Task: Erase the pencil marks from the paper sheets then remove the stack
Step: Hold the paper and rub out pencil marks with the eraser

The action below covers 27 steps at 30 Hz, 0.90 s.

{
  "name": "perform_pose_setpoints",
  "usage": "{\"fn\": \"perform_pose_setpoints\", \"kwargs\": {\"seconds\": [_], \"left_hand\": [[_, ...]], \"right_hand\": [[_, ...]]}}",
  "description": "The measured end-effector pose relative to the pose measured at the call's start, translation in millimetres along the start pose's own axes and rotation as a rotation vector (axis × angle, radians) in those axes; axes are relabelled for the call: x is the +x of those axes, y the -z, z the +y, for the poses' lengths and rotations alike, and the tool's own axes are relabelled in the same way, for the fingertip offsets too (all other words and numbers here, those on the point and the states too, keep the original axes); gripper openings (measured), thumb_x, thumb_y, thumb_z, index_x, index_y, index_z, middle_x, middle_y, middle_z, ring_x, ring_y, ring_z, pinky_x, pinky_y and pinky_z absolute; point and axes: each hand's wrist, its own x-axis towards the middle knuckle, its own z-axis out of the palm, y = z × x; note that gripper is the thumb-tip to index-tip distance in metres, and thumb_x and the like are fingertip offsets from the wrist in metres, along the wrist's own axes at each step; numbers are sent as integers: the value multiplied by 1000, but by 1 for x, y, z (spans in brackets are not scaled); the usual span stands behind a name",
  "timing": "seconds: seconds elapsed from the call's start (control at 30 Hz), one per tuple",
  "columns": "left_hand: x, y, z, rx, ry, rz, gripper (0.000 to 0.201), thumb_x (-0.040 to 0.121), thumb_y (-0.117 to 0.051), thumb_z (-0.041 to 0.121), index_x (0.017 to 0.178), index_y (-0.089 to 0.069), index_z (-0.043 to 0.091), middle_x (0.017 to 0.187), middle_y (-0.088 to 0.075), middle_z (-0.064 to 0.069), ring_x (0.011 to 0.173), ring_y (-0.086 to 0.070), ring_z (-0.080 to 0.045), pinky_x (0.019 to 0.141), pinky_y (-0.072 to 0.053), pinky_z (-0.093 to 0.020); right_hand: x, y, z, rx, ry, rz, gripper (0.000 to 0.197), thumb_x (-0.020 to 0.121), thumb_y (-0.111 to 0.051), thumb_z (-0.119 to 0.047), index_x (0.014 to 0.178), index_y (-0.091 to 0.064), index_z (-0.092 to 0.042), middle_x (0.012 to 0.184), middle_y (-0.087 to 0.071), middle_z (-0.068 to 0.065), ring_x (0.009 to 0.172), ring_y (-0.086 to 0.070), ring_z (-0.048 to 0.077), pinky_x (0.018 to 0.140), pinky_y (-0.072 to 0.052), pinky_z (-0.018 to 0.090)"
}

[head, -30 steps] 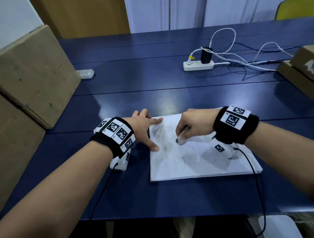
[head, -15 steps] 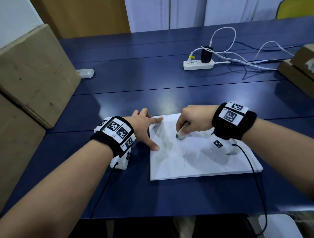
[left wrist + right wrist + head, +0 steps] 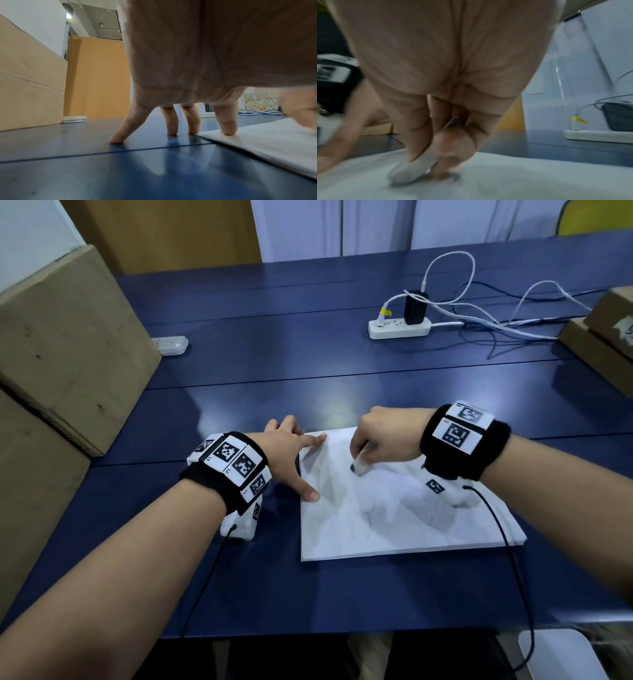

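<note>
Paper sheets (image 3: 394,522) stacked flat on the blue tabletop (image 3: 308,378), close to its near edge, faint grey pencil marks (image 3: 363,508) scrawled across the top sheet. Left hand (image 3: 287,453) spread wide at the stack's left edge: forefinger and thumb tips pressed on the paper, remaining fingers (image 3: 171,121) straight, tips down on the bare tabletop just beside the sheets, nothing held. Right hand (image 3: 383,440) bunched over the far part of the top sheet, fingers (image 3: 419,121) and thumb pinched round a white eraser (image 3: 359,463), held tilted, its darkened tip touching the paper. Blurred in the right wrist view, yet the pale eraser (image 3: 412,166) clearly clamped between fingertips, lower end on the sheet. Marker-covered black bands on both wrists, thin black cables trailing toward the near edge. Farther back, toward the far right of the tabletop, a white power strip (image 3: 399,328) with a black plug and looping white cables. Cardboard boxes (image 3: 68,347) along the left edge, more cardboard (image 3: 603,337) at the right edge.
</note>
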Motion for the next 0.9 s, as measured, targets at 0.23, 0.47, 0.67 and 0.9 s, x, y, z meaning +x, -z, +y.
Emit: {"fn": "perform_pose_setpoints", "kwargs": {"seconds": [0.23, 0.47, 0.67, 0.9], "left_hand": [[0, -2, 0, -2, -1, 12, 117, 58, -78, 73, 153, -14, 48, 141, -25, 5, 129, -26, -23, 104, -42, -49], [0, -1, -1, -10, 2, 4, 118, 58, -78, 73, 153, -14, 48, 141, -25, 5, 129, -26, -23, 104, -42, -49], [0, -1, -2, -17, 1, 8, 117, 58, -78, 73, 153, -15, 48, 140, -26, 5, 128, -26, -23, 105, -41, -50], [2, -1, -1, -15, 1, 2, 118, 58, -78, 73, 153, -12, 49, 140, -25, 4, 129, -25, -23, 106, -41, -51]], "right_hand": [[7, 1, 18, 38, -71, 125, 22, 86, -68, -39, 93, -75, -19, 81, -70, -1, 86, -64, 21, 76, -53, 32], [8, 0, 10, 51, -41, 31, 24, 84, -69, -43, 93, -76, -23, 84, -71, -6, 87, -64, 18, 80, -54, 32], [12, 5, 20, 44, -94, 125, 24, 87, -68, -39, 95, -76, -18, 82, -72, 0, 87, -64, 20, 77, -51, 31], [4, 0, 4, 74, 6, -19, 19, 84, -72, -36, 95, -77, -21, 85, -73, -5, 80, -62, 13, 77, -51, 28]]}}
